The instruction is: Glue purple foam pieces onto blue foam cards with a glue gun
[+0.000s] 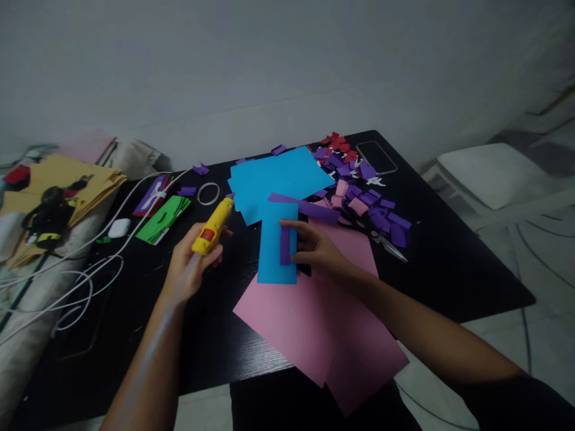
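My left hand (191, 254) is wrapped round a yellow glue gun (213, 226), its nozzle pointing up and away. A narrow blue paper piece (272, 245) lies upright in the middle, with a small purple strip (284, 245) on its right half. The fingers of my right hand (317, 248) pinch that purple strip at its right edge. Beyond are larger blue sheets (278, 173) and a longer purple strip (318, 211). Pink sheets (296, 323) lie beneath and nearer to me, over the table's front edge.
Scissors (386, 244) rest among purple and pink scraps (381, 218) on the right; a phone (377, 157) lies behind. On the left are green packets (164, 220), a tape ring (208, 193), white cables (92, 281) and a white case (120, 228). A white chair (489, 170) stands right.
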### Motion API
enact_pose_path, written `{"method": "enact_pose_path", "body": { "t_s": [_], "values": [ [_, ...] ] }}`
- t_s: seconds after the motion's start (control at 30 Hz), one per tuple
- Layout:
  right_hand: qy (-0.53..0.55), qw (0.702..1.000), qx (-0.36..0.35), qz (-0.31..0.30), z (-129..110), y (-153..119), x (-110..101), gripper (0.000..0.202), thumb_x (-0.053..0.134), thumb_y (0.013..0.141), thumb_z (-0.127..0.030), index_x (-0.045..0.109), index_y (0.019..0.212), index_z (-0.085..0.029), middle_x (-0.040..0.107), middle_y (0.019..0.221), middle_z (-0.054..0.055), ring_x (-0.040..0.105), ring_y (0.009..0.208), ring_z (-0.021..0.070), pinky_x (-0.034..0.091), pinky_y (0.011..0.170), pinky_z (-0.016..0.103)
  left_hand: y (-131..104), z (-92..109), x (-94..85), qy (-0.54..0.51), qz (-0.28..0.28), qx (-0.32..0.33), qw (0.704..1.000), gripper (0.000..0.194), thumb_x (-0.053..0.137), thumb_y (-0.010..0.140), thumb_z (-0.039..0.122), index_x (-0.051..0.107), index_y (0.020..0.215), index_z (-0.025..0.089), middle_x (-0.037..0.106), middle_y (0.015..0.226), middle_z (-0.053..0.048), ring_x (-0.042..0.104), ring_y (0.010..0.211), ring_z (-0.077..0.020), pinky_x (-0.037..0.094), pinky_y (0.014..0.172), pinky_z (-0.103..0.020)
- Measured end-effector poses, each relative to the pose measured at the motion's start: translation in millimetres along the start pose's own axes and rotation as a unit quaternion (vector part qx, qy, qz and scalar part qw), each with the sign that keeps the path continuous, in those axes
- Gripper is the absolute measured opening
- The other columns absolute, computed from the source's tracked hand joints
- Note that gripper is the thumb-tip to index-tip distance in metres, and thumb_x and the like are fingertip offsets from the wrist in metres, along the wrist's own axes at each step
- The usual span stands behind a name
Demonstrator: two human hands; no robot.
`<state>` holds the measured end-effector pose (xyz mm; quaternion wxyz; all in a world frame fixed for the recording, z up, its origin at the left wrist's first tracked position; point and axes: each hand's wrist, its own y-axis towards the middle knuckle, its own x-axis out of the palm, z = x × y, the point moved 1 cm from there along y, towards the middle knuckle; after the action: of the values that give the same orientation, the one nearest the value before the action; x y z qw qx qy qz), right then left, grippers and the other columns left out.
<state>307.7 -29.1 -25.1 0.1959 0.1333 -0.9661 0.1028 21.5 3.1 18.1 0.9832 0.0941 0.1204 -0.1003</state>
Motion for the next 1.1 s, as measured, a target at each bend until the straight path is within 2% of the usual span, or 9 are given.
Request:
{"method": "enact_pose_path", "body": {
  "t_s": [0.1,0.2,0.37,0.5,0.63,0.9,1.1],
  "values": [
    [0.007,1.0,0.004,-0.004,-1.7,-1.2,0.7,0.076,0.088,0.068,-0.014,0.068,0.138,-0.035,0.069,0.137,0.005,0.07,0.117,0.0261,0.065,0.092,0.041,-5.0,-1.8,4.4,-0.041,-0.026,-0.005,0.999,0.034,0.071,0.095,0.044,0.073,0.117,0.018,0.077,0.107,-0.01,0.058,0.058,-0.0121,0.048,0.051,-0.028],
    [0.007,1.0,0.002,-0.001,-1.6,-1.4,-0.2,0.072,0.091,0.07,-0.02,0.069,0.138,-0.035,0.069,0.137,0.005,0.068,0.12,0.0276,0.064,0.096,0.044,-8.0,-5.0,3.8,-0.037,-0.047,0.0,0.998,0.035,0.07,0.096,0.046,0.078,0.114,0.017,0.079,0.102,-0.012,0.061,0.058,-0.0143,0.051,0.051,-0.029],
    [0.006,1.0,0.0,0.021,-2.8,-0.3,0.3,0.053,0.087,0.082,-0.037,0.072,0.133,-0.034,0.072,0.134,0.005,0.068,0.123,0.0277,0.063,0.098,0.043,-9.4,-5.8,-3.8,-0.031,-0.077,-0.003,0.997,0.038,0.073,0.092,0.051,0.082,0.105,0.016,0.081,0.095,-0.014,0.064,0.059,-0.0181,0.053,0.049,-0.03],
    [0.015,0.999,0.019,0.035,-5.4,0.7,2.9,0.048,0.086,0.086,-0.047,0.073,0.131,-0.034,0.071,0.135,0.005,0.069,0.119,0.0259,0.063,0.096,0.04,-10.3,2.0,-3.1,-0.022,-0.144,0.002,0.989,0.038,0.072,0.094,0.052,0.082,0.105,0.016,0.081,0.095,-0.015,0.059,0.052,-0.0148,0.049,0.043,-0.027],
    [0.003,0.999,0.0,0.04,-4.7,1.4,2.9,0.048,0.085,0.087,-0.046,0.073,0.131,-0.032,0.071,0.132,0.004,0.07,0.113,0.0224,0.064,0.09,0.035,-9.8,12.0,5.2,0.021,-0.217,0.012,0.976,0.037,0.068,0.097,0.05,0.083,0.105,0.018,0.077,0.088,-0.012,0.058,0.054,-0.0144,0.046,0.043,-0.024],
    [-0.024,0.999,-0.032,0.014,-1.1,1.2,1.6,0.042,0.078,0.092,-0.042,0.071,0.133,-0.034,0.069,0.132,0.004,0.067,0.12,0.024,0.064,0.095,0.04,-8.2,14.8,13.7,0.077,-0.227,0.016,0.971,0.03,0.066,0.098,0.047,0.079,0.092,0.02,0.071,0.078,-0.006,0.059,0.058,-0.0151,0.046,0.049,-0.024],
    [-0.025,0.999,-0.045,0.008,0.8,2.4,-0.1,0.044,0.08,0.091,-0.041,0.071,0.133,-0.031,0.072,0.133,0.004,0.068,0.123,0.0255,0.062,0.102,0.044,-7.5,12.2,14.7,0.092,-0.229,0.034,0.968,0.032,0.064,0.101,0.047,0.075,0.089,0.019,0.067,0.076,-0.003,0.057,0.058,-0.013,0.043,0.049,-0.022]
  ]
}}
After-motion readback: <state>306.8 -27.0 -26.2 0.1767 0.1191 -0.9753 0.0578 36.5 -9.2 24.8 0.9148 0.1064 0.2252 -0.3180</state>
